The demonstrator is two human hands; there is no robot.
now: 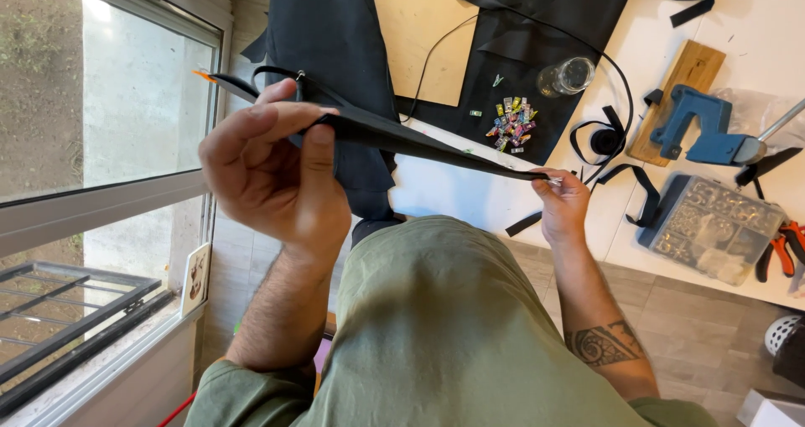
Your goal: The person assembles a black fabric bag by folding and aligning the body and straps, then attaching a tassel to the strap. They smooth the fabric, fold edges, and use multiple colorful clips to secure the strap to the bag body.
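The left hand point(272, 171) is raised close to the camera at about nine o'clock, its thumb and fingers pinched narrow on one end of a long black fabric strip point(419, 142). The strip runs taut from that grip across the middle of the view down to about three o'clock, where the right hand point(560, 205) pinches its other end between fingertips and thumb. A thin black loop and an orange tip show just past the left hand at about ten o'clock.

Beyond the strip lies a white bench point(755, 33). On it, at twelve o'clock, a sheet of black fabric point(570, 24) is spread, with a tan board point(419, 24) just beside it towards eleven o'clock. A small heap of colourful clips point(511, 123) sits on the black fabric, near a clear glass jar point(567, 76) at about one o'clock. A blue press tool point(700, 129) rests partly on a wooden block point(683, 79) at two o'clock. A clear plastic box of metal fittings point(713, 226) lies at three o'clock, with orange-handled pliers point(784, 251) touching its far edge. Loose black straps point(625, 179) curl between the right hand and the box.

A window point(101, 117) fills the nine o'clock side. The person wears an olive green shirt point(453, 335) at six o'clock.
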